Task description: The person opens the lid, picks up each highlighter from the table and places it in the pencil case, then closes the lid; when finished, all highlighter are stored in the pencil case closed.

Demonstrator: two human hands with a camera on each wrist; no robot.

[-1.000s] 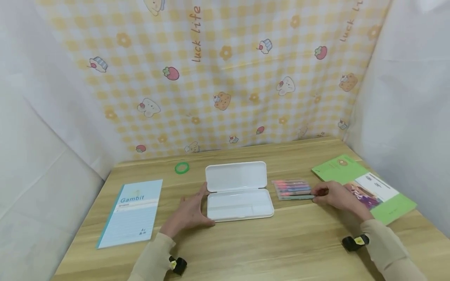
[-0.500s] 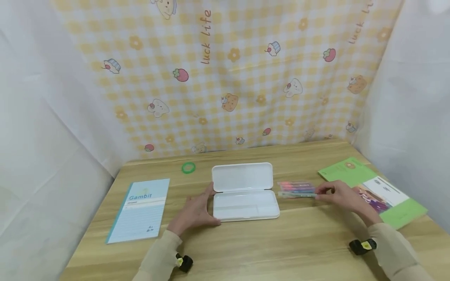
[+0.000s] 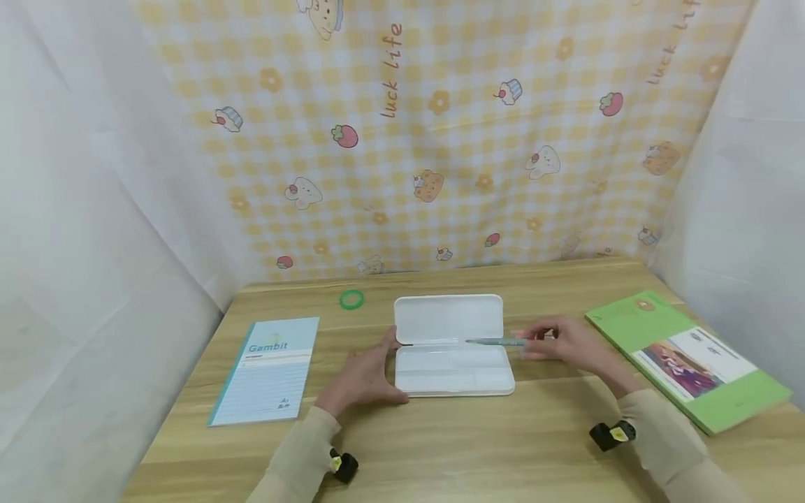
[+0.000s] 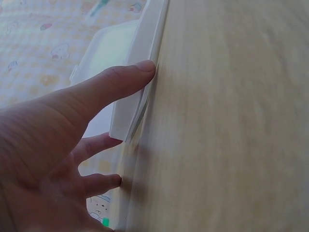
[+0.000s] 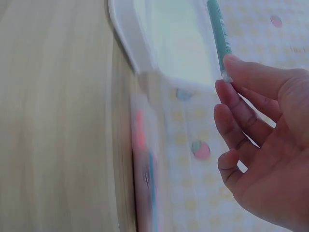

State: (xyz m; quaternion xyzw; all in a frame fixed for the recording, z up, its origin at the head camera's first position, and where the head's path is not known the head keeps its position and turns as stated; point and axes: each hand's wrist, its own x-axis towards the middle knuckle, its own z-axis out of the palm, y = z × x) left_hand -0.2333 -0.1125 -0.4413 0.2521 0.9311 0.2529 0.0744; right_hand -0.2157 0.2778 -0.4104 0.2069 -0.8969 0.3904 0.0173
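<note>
One slim green plastic pen (image 3: pixel 497 342) hung above one open white plastic case (image 3: pixel 449 318), its end pinched in my right hand (image 3: pixel 569 342), probably to free its length; my left hand (image 3: pixel 363 377), fingers spread, touched the case, seemingly steadying it; around lay one pale-blue paper notebook (image 3: pixel 267 370), one round green ring (image 3: pixel 342 302), one rectangular green book (image 3: pixel 688 360)

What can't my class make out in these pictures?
- Right wrist view: the number of loose pens; they are blurred and cut off by the bottom edge.
- Head view: most of those pens; the right hand hides them.
- Left wrist view: the white pencil case's far end; the top edge cuts it off.
- Head view: the Gambit notebook's smallest print; too small.
</note>
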